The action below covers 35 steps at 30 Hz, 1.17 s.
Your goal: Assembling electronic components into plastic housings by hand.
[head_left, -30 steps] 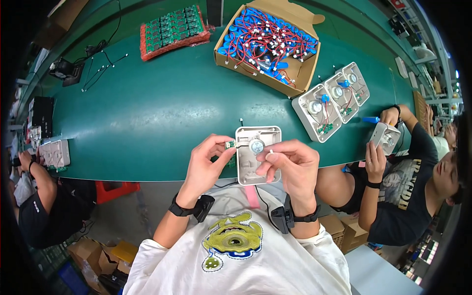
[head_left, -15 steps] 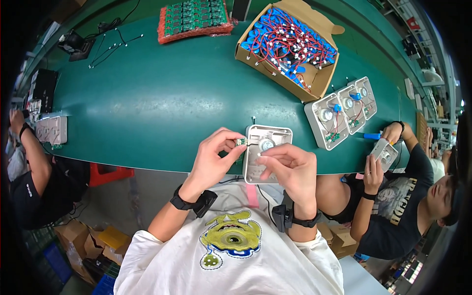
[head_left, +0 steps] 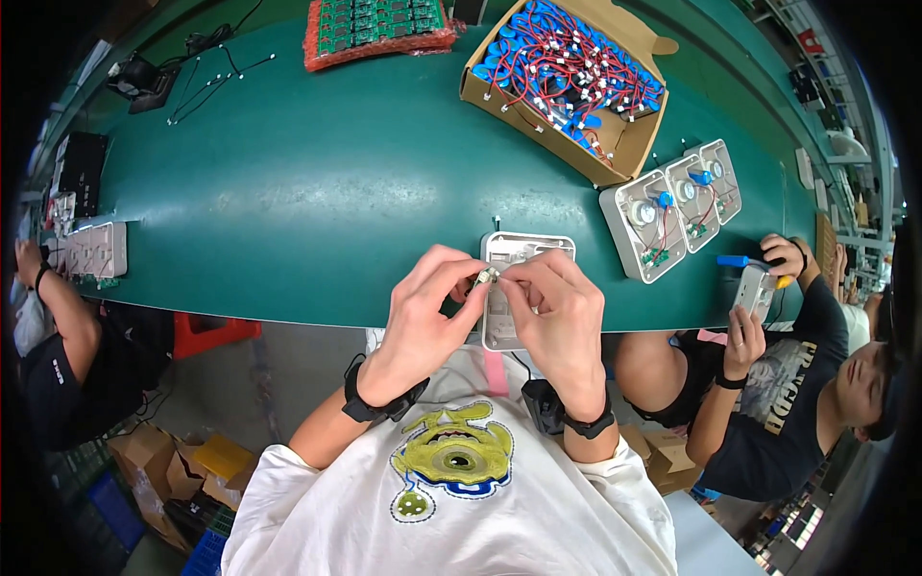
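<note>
My left hand pinches a small green circuit board between thumb and fingers, with most of the board hidden. Close against it, my right hand holds a tiny white plug in its fingertips. The plug meets the board's edge; I cannot tell whether it is seated. Under both hands lies an open light-grey plastic housing at the table's near edge. My right hand covers the round speaker inside the housing.
On the green table stands a cardboard box of blue wired parts. Several circuit boards lie on red bubble wrap. Three fitted housings sit to the right. A co-worker's hand holds another housing.
My right hand has moved left and up from over the speaker, bringing the white plug to the board. My left hand still holds the board. The co-worker has tilted their housing.
</note>
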{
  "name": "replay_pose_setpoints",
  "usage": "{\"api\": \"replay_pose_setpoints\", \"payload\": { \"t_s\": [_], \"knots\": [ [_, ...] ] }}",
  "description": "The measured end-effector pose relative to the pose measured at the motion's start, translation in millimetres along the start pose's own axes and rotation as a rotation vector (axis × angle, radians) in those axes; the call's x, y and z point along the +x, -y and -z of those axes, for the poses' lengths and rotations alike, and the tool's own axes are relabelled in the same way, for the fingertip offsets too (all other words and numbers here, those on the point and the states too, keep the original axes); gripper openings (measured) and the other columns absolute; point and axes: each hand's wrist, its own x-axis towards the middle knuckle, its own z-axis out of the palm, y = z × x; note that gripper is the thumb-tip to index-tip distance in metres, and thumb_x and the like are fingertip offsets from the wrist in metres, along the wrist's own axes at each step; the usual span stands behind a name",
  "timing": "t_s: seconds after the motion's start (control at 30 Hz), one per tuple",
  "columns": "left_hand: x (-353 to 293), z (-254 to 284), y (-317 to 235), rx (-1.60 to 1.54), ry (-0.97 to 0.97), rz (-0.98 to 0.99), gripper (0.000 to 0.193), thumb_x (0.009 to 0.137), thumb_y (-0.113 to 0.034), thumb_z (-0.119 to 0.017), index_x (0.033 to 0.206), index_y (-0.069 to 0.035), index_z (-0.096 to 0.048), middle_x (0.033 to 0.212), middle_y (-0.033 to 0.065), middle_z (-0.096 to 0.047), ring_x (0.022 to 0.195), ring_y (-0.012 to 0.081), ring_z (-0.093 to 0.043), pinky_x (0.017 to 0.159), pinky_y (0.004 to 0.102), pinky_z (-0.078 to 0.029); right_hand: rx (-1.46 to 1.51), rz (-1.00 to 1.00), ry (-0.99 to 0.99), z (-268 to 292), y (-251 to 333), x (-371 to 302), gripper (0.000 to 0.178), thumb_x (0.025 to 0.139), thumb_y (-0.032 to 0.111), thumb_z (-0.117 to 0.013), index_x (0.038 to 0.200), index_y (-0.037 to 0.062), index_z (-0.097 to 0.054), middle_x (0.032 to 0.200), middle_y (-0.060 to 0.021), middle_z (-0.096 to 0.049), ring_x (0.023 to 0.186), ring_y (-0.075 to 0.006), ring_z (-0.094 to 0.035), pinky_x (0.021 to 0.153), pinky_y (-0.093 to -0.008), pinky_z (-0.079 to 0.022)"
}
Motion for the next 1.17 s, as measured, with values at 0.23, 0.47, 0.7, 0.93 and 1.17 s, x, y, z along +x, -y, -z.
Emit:
{"api": "replay_pose_setpoints", "payload": {
  "t_s": [0.23,0.47,0.7,0.93,1.17],
  "knots": [
    [1,0,-1,0.116,0.003,-0.100,0.027,0.088,0.008,-0.077,0.114,0.002,-0.073,0.105,0.0110,-0.067,0.080,0.0207,-0.070,0.072,0.0334,-0.058,0.048,-0.017,-0.001,4,2,2,0.011,0.083,-0.006,-0.080,0.091,0.0003,-0.077,0.081,-0.0054,-0.064,0.057,-0.0114,-0.056,0.053,-0.0281,-0.045],
    [-2,-5,-7,0.054,-0.040,-0.003,0.027,0.084,0.010,-0.079,0.110,0.002,-0.076,0.104,0.0102,-0.070,0.083,0.0177,-0.069,0.073,0.0303,-0.057,0.085,-0.038,-0.038,0,2,-2,0.009,0.083,-0.007,-0.079,0.089,-0.0005,-0.076,0.080,-0.0049,-0.063,0.056,-0.0110,-0.053,0.052,-0.0279,-0.041],
    [-5,-6,-1,0.027,-0.039,-0.047,0.027,0.084,0.009,-0.079,0.110,0.002,-0.076,0.107,0.0120,-0.072,0.086,0.0195,-0.069,0.076,0.0312,-0.057,0.126,-0.128,-0.016,2,2,-4,0.010,0.082,-0.007,-0.079,0.088,-0.0011,-0.075,0.079,-0.0036,-0.062,0.059,-0.0086,-0.050,0.054,-0.0268,-0.039],
    [-6,-3,1,0.041,-0.025,-0.131,0.027,0.084,0.009,-0.078,0.110,0.004,-0.076,0.106,0.0156,-0.071,0.092,0.0286,-0.072,0.080,0.0341,-0.058,0.154,-0.194,0.025,4,1,-4,0.009,0.082,-0.006,-0.080,0.088,-0.0019,-0.074,0.078,-0.0035,-0.061,0.061,-0.0090,-0.050,0.055,-0.0268,-0.039],
    [-1,-4,4,0.031,0.010,-0.196,0.027,0.085,0.009,-0.078,0.111,0.005,-0.076,0.106,0.0161,-0.071,0.092,0.0293,-0.072,0.080,0.0346,-0.058,0.151,-0.194,0.056,7,-1,0,0.008,0.083,-0.005,-0.079,0.088,-0.0024,-0.074,0.078,-0.0047,-0.062,0.061,-0.0114,-0.053,0.056,-0.0283,-0.041]
  ]
}}
